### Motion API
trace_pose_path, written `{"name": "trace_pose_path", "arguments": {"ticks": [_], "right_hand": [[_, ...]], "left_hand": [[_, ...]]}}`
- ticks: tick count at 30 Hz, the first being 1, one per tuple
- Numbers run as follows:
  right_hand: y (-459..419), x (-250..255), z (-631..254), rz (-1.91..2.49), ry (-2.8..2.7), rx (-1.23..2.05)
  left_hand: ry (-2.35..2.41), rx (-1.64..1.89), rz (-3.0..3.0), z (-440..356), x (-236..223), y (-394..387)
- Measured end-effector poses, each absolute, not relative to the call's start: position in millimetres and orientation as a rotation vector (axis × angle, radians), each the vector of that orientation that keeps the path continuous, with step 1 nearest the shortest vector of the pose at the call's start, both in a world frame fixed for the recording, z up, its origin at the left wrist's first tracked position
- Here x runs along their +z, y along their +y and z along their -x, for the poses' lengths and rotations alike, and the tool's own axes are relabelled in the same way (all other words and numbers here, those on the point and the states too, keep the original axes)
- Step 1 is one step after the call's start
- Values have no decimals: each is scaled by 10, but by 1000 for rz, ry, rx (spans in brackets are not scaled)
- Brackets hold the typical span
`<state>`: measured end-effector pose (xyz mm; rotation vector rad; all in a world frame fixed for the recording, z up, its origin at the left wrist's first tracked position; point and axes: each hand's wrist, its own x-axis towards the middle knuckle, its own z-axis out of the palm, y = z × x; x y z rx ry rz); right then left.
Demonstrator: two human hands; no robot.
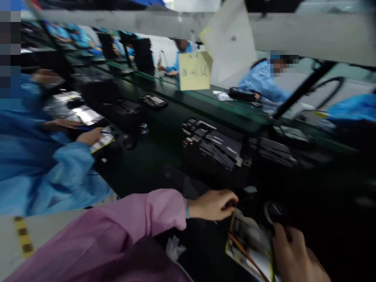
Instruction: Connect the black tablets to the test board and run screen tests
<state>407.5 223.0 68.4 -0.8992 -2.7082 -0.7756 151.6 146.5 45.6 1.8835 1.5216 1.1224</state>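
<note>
A flat, yellow-edged device part with an orange strip across it lies on the dark bench at the lower right. My left hand, in a pink sleeve, is at its upper left corner. Those fingers are curled in, and whatever is between them is hidden. Along the part's right side is my right hand, blurred, with bent fingers closed on something I cannot make out. Just above the right fingers is a dark round object with a pale rim, too smeared to name. Crumpled clear plastic lies below my left wrist.
Black and silver flat parts are grouped mid-bench, with more dark strips to their right. A co-worker's blue sleeve and hand are close on the left. Paper notes hang from the overhead rail.
</note>
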Motion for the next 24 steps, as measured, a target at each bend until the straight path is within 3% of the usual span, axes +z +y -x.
{"name": "trace_pose_path", "arguments": {"ticks": [3,6,16,24], "right_hand": [[1847,980,-4273,1235,-2563,-754],[1546,1089,-4422,1248,-2589,-583],[987,837,-4365,1392,-2783,-240],[1401,581,-3745,1180,-2545,157]], "left_hand": [[1474,1181,-1897,-1539,435,1401],[1368,1161,-2011,-1571,405,1360],[1212,513,-2569,-1644,405,1328],[1238,378,-2569,-1634,298,1377]]}}
